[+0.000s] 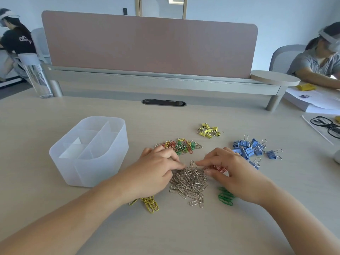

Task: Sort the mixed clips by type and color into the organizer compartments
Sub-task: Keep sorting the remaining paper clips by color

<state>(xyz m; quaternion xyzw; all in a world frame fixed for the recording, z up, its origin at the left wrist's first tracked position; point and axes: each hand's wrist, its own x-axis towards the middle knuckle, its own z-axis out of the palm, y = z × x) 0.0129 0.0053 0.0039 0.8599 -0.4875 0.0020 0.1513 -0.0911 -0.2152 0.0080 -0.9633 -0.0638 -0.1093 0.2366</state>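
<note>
A pile of silver paper clips [191, 181] lies between my hands. My left hand [156, 168] curls its fingers and thumb around the pile's left edge. My right hand [231, 172] lies over the red paper clips [218, 168], fingers fairly straight, index tip at the pile's top. Green paper clips [225, 196] sit under my right wrist and yellow paper clips [150, 202] under my left wrist. Beyond my hands is a mixed heap of coloured clips [180, 146]. The translucent organizer [55, 150] stands at the left, and its compartments look empty.
Yellow binder clips [209, 130] and blue binder clips [252, 147] lie in groups at the right. Black glasses [325, 126] and papers [312, 102] are at the far right, a clear bottle [38, 78] at the back left. A desk divider [147, 46] bounds the far edge. Two people sit at the sides.
</note>
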